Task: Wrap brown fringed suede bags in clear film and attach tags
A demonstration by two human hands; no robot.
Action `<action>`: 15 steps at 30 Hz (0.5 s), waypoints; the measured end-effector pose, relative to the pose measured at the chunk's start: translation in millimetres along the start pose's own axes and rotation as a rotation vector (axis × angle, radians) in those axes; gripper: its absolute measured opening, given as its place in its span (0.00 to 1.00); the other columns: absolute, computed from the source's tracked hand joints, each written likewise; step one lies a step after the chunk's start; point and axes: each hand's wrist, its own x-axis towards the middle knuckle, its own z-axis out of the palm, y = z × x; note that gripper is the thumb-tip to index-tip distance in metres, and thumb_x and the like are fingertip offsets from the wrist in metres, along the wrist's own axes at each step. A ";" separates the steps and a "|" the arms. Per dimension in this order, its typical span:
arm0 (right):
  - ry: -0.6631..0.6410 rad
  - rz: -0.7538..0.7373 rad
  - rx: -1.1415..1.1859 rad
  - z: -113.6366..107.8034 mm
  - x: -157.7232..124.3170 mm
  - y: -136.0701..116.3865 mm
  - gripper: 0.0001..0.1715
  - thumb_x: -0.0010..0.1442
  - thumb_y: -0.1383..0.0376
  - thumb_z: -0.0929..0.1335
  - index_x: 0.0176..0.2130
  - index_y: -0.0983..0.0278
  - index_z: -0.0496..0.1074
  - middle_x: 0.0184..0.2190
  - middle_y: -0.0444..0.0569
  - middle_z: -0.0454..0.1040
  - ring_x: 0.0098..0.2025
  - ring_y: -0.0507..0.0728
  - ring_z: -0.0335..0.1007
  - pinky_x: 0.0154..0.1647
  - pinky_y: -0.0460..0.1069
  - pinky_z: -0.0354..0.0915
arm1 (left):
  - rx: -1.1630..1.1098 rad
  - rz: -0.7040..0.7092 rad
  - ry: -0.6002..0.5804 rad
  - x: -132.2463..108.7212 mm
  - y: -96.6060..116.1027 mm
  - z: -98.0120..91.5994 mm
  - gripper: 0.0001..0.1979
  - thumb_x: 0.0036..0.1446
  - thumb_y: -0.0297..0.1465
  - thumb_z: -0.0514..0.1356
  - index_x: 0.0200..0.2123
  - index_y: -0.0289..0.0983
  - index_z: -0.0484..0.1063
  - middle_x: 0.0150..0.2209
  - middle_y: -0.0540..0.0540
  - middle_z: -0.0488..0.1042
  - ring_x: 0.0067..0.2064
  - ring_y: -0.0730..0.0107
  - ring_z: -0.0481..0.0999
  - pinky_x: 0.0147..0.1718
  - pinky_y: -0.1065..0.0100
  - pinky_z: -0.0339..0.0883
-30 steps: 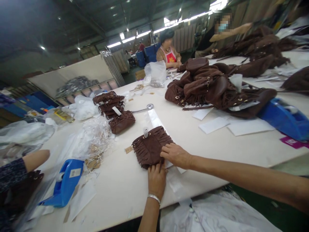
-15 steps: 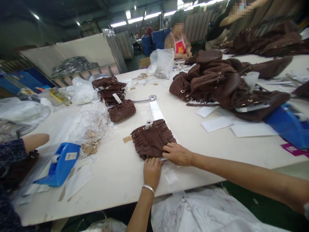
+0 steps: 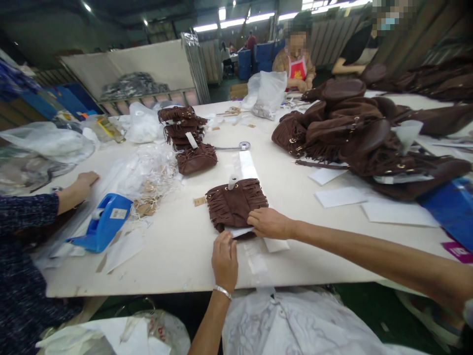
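Observation:
A small brown fringed bag lies on the table in front of me, gold eyelets along its far edge and a pale wrapped piece on top. At its near side a piece of white paper shows, partly inside the bag's edge. My left hand, with a silver bracelet at the wrist, has its fingers closed at the left end of this paper. My right hand grips the bag's near right corner, fingers curled over the fringe; the thumb is partly hidden.
Stacked fringed bags stand beyond to the left, near clear plastic bags with tags and a blue tape dispenser. A co-worker's hand is at far left. Larger brown bags and white sheets lie right.
The view has shifted. My left hand has drawn slightly back from the bag, and more white paper shows at its near edge. The co-worker's arm at left has reached farther forward.

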 end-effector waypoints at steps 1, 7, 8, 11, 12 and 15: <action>0.014 0.015 0.041 -4.9 0.1 3.0 0.07 0.62 0.64 0.65 0.41 0.66 0.66 0.37 0.51 0.69 0.38 0.57 0.63 0.39 0.51 0.58 | -0.053 -0.113 0.063 -4.3 3.5 -1.0 0.12 0.62 0.37 0.57 0.45 0.38 0.70 0.49 0.39 0.74 0.55 0.57 0.71 0.57 0.51 0.63; 0.074 0.066 0.176 -15.2 -2.2 8.9 0.08 0.65 0.63 0.63 0.43 0.65 0.66 0.38 0.50 0.70 0.39 0.56 0.65 0.39 0.50 0.58 | -0.401 -0.705 0.050 -4.8 21.1 17.1 0.13 0.59 0.36 0.58 0.42 0.33 0.66 0.35 0.40 0.77 0.25 0.65 0.78 0.24 0.63 0.74; 0.077 0.067 0.178 -14.8 -2.1 8.7 0.08 0.65 0.63 0.63 0.43 0.64 0.66 0.38 0.50 0.70 0.39 0.57 0.65 0.39 0.50 0.58 | -0.456 -0.776 0.024 -0.9 23.1 20.2 0.12 0.58 0.35 0.59 0.40 0.32 0.67 0.34 0.39 0.78 0.23 0.66 0.78 0.21 0.65 0.73; 0.078 0.072 0.180 -14.1 -1.6 9.3 0.08 0.64 0.62 0.64 0.42 0.64 0.66 0.38 0.50 0.70 0.40 0.57 0.65 0.39 0.50 0.58 | -0.582 -0.947 -0.002 11.9 27.9 21.2 0.10 0.57 0.34 0.60 0.32 0.31 0.68 0.31 0.37 0.78 0.19 0.74 0.73 0.16 0.73 0.66; 0.078 0.076 0.186 -14.4 -1.5 10.0 0.08 0.64 0.62 0.64 0.42 0.64 0.66 0.38 0.50 0.70 0.40 0.57 0.65 0.39 0.49 0.58 | -0.616 -0.992 0.000 15.6 29.1 18.9 0.11 0.57 0.33 0.60 0.30 0.31 0.68 0.29 0.38 0.77 0.18 0.78 0.70 0.14 0.76 0.61; 0.083 0.083 0.222 -17.2 -1.3 12.5 0.09 0.64 0.61 0.64 0.43 0.63 0.65 0.38 0.49 0.71 0.40 0.56 0.66 0.39 0.49 0.58 | -0.709 -1.099 0.001 23.2 31.8 9.5 0.12 0.56 0.33 0.62 0.26 0.31 0.67 0.24 0.42 0.75 0.14 0.86 0.57 0.11 0.80 0.50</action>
